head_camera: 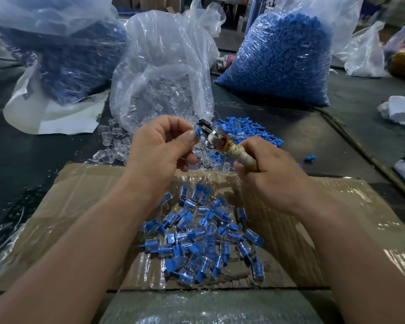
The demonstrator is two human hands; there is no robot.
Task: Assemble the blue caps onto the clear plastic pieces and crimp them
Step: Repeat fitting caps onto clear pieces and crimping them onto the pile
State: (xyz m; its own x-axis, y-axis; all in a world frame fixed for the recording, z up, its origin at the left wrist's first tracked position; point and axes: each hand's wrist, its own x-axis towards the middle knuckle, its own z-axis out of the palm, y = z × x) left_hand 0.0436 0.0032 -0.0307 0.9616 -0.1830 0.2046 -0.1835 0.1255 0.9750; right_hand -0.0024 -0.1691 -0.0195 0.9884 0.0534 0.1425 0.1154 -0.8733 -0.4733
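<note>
I am pinching a blue cap between the thumb and fingertips of my left hand, holding it right against the metal head of the crimping tool — whether a clear piece is sitting under the cap I cannot tell. My right hand is gripping the tool's tape-wrapped handle, fingers curled round it. Both hands are hovering over the far edge of the cardboard box, and a heap of assembled pieces is lying in its middle. Past the box, on the table, loose blue caps are lying just behind the tool, and loose clear pieces are spilling from the clear bag beside them. A full bag of blue caps is standing towards the table's far right corner — a darker bag of blue parts is slumping towards the far left.
</note>
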